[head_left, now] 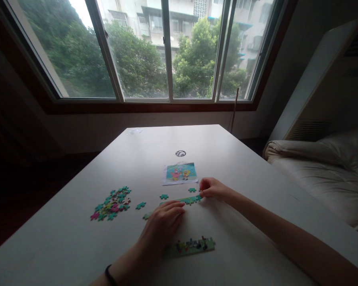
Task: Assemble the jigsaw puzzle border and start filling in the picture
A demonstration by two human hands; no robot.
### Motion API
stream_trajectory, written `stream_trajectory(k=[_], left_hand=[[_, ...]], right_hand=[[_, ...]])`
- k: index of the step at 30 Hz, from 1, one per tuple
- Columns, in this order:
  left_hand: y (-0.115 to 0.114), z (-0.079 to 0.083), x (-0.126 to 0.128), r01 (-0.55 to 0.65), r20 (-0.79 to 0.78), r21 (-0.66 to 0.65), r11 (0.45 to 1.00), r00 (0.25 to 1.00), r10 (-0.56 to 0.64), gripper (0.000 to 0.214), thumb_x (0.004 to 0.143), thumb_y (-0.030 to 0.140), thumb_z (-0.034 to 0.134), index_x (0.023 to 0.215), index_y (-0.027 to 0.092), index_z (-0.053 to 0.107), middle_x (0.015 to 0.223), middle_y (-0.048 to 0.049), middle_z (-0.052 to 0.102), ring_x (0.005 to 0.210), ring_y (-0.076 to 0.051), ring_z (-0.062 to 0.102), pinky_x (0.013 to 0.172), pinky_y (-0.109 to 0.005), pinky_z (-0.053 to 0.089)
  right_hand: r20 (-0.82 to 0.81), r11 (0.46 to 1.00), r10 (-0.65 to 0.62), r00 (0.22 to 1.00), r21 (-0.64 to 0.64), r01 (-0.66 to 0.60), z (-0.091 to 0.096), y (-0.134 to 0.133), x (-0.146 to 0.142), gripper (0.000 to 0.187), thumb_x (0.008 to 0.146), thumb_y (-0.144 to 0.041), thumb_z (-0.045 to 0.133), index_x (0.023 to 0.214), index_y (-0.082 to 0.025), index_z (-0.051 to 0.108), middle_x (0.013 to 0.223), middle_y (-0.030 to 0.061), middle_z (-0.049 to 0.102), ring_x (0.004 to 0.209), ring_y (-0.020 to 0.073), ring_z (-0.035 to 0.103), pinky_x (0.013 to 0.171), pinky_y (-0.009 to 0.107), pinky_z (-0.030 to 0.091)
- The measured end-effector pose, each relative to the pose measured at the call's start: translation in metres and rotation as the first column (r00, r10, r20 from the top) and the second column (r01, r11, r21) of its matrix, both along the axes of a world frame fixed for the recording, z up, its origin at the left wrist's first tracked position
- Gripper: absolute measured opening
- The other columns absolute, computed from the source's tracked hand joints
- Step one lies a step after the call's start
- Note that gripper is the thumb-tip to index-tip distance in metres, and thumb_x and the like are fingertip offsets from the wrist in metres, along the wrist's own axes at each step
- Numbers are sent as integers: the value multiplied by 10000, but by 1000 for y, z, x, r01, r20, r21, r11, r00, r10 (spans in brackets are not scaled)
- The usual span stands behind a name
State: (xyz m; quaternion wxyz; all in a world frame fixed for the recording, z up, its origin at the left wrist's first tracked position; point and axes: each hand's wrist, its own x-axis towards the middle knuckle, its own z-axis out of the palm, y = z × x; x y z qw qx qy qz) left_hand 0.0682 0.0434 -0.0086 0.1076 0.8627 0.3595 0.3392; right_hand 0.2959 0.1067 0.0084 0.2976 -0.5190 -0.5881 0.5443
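On the white counter (62, 230), the open left hand (164, 219) steadies a teal jigsaw strip (190, 200); the right hand (207, 188) pinches its end, seemingly joining; alignment matters.

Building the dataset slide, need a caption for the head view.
Left hand over a joined jigsaw strip, right hand at its right end; loose jigsaw pieces heaped at left.

Left fingers (173, 205) hide part of the upper puzzle strip (191, 200) — extent unverified; grip of right fingers (204, 192) — too small to confirm.
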Motion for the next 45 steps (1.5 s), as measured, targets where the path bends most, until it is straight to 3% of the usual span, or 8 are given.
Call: stream_trajectory(k=[10, 18, 24, 33, 39, 45], left_hand=[[-1, 2, 1, 12, -22, -62, 998, 1000, -13, 153, 827, 145, 515, 810, 224, 645, 976, -17, 679, 951, -172, 618, 846, -290, 509], [-2, 3, 1, 5, -35, -80, 997, 999, -8, 156, 822, 135, 519, 809, 227, 644, 982, -13, 679, 964, -178, 613, 858, -306, 504], [-1, 1, 1, 1, -36, -56, 998, 999, -3, 158, 823, 147, 514, 804, 226, 649, 976, -22, 685, 948, -181, 625, 841, -304, 516], [-1, -2, -1, 9, -107, -31, 999, 994, -12, 216, 818, 123, 496, 950, 236, 624, 1095, -26, 649, 1038, -191, 588, 885, -341, 499], [-3, 4, 1, 1, -145, -18, 1000, 989, -4, 192, 826, 143, 496, 931, 236, 627, 1099, -22, 651, 1039, -205, 593, 881, -349, 502], [-2, 4, 3, 3, -157, 0, 1000, 988, -3, 187, 837, 151, 480, 914, 226, 632, 1092, -28, 657, 1027, -207, 603, 868, -343, 512]], right_hand=[[198, 997, -47, 979, 68, 34, 0, -2, -3, 156, 510, -57, 603, 593, -155, 514, 516, -66, 493, 476, 68, 425, 452, 193, 294], [254, 995, -55, 966, 100, 31, -4, -2, -3, 164, 523, -52, 599, 621, -159, 523, 534, -63, 495, 495, 80, 440, 473, 202, 313], [251, 993, -61, 966, 114, 33, -2, -3, -4, 153, 535, -52, 599, 628, -154, 534, 544, -56, 511, 516, 85, 459, 476, 197, 327], [169, 995, 2, 986, 100, -19, 1, -5, -2, 133, 546, -83, 648, 627, -147, 565, 525, -39, 561, 472, 87, 488, 439, 198, 350], [78, 996, -20, 997, 89, 13, 14, 8, 14, 170, 532, -119, 685, 636, -140, 553, 531, -25, 577, 468, 87, 496, 421, 196, 341], [315, 977, -66, 947, 213, -2, 32, 18, 45, 148, 575, -155, 674, 684, -135, 577, 621, 14, 621, 568, 115, 552, 489, 207, 383]])
